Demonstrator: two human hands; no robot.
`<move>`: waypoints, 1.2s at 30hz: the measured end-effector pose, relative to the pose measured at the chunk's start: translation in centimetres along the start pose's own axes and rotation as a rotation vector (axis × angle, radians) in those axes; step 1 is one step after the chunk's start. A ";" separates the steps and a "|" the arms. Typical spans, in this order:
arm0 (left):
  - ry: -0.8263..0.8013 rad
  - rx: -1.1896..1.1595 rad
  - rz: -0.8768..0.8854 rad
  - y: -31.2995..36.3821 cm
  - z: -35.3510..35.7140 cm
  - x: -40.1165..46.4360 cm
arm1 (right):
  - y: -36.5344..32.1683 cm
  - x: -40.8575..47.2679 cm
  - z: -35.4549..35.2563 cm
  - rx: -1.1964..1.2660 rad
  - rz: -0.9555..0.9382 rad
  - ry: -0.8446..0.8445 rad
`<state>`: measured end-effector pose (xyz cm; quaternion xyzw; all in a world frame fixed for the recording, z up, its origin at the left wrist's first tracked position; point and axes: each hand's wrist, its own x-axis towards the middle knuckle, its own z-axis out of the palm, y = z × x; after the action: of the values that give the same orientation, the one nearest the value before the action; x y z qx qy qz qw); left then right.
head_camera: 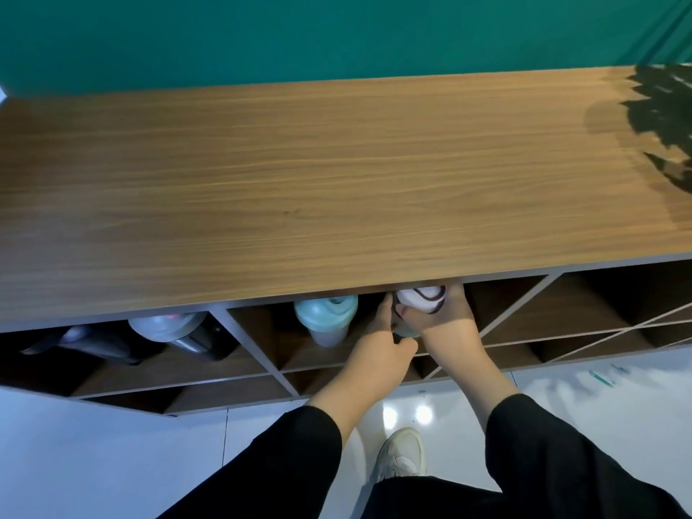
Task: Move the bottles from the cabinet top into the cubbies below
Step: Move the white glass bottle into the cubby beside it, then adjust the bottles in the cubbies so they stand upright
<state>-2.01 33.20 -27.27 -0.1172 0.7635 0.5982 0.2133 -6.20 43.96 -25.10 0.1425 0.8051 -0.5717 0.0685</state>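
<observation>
I find the worktop [337, 174] bare; the right hand [443, 316] clamps its grip on a white bottle [421, 299] inside the cubby [374, 354]. The left hand [378, 350], forefinger out and other fingers curled, holds nothing. Next, I judge: seat it, release.

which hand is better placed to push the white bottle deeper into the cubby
Right hand: its grip wraps the white bottle with dark strap. The left hand only points one finger beside it.

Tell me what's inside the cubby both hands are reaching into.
A mint-lidded bottle stands at its left. The right hand grips a white-topped bottle beside it, the left hand touching. The cabinet top hides the cubby's back.
</observation>
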 end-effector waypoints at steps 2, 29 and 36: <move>0.001 -0.022 -0.007 -0.3 0.1 0.6 | 0.2 0.3 0.0 -0.020 -0.017 0.007; 0.061 -0.058 -0.103 0.8 0.7 -1.3 | 2.7 -3.4 -0.8 0.141 0.255 0.101; 0.349 -0.227 -0.229 -4.3 -1.7 -6.4 | 2.3 -6.9 0.6 -0.031 0.414 -0.270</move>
<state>5.18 29.94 -27.72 -0.3277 0.6986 0.6227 0.1299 1.03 43.02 -25.46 0.2255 0.7510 -0.5470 0.2932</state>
